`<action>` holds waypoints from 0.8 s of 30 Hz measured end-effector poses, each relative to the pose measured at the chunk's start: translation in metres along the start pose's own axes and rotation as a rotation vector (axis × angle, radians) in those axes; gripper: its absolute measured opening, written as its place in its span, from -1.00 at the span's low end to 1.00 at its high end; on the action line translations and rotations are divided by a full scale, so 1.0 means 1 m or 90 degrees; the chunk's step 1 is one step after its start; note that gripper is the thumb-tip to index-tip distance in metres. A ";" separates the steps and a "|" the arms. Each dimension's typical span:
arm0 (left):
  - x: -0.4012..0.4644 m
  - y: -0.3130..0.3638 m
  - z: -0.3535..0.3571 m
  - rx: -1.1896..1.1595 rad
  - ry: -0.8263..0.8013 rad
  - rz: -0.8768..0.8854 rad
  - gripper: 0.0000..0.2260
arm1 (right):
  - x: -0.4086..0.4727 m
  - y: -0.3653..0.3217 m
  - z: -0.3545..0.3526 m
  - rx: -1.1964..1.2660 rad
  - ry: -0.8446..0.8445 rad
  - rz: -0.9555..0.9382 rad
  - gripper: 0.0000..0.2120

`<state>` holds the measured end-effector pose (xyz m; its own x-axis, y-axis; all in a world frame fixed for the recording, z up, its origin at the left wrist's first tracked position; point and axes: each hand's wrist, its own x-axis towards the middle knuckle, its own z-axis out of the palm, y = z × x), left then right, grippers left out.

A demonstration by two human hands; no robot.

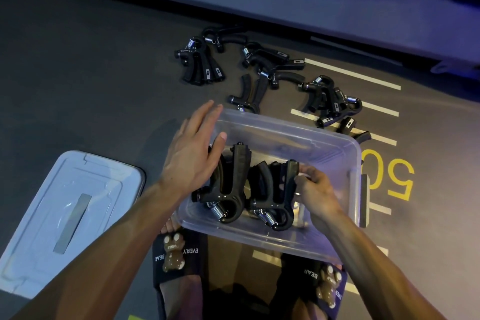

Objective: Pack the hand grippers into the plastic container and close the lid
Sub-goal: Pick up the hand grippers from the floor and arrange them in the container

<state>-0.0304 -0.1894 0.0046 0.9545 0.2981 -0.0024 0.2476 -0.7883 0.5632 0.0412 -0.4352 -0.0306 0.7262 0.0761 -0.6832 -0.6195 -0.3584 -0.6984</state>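
The clear plastic container (335,153) sits open on the dark floor (91,86), directly in front of the person's slippered feet. Inside it, two groups of black hand grippers stand packed side by side with handles pointing toward 12 o'clock and coil springs toward 6 o'clock, an arrangement that appears chosen to nest them tightly and save space. The left hand (193,153) rests over the container's 9 o'clock wall with its grip spread flat; the fingers (205,114) reach past the far left corner and the thumb lies against the left packed gripper (233,179), apparently steadying that group and the container at once. The right hand (315,191) works inside the container at 3 o'clock, its grip pinched on the handle of the right packed gripper (283,189), which sits just beside the left group. This looks like a seating adjustment, nudging the item upright against its neighbours. The container's 12 o'clock half is not yet filled. Loose hand grippers (272,67) lie scattered on the floor beyond the container, from 11 o'clock to 2 o'clock, well apart from both hands; a considerable number remain to be packed, so the task appears to be at an early-to-middle stage. The lid (72,213) lies flat on the floor at 9 o'clock of the container, separated from it and within easy reach of the left hand for the closing step. Yellow floor markings (397,176) show at 3 o'clock.
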 end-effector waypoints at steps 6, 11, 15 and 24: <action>0.000 -0.003 0.002 -0.003 0.004 0.003 -0.52 | 0.005 0.011 0.001 -0.135 -0.008 -0.036 -0.72; 0.000 -0.002 0.001 -0.002 0.000 0.007 -0.52 | 0.001 0.013 0.003 -0.460 -0.044 -0.103 -0.48; 0.000 -0.001 0.000 -0.008 0.003 0.006 -0.52 | -0.004 0.012 0.009 -0.601 -0.040 -0.135 -0.53; -0.001 0.001 -0.001 -0.007 0.000 0.002 -0.52 | -0.016 0.003 0.019 -0.696 -0.068 -0.135 -0.57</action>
<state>-0.0309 -0.1900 0.0059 0.9551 0.2963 -0.0008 0.2433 -0.7827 0.5728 0.0222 -0.4196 -0.0260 0.7241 0.2942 -0.6238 0.1476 -0.9496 -0.2765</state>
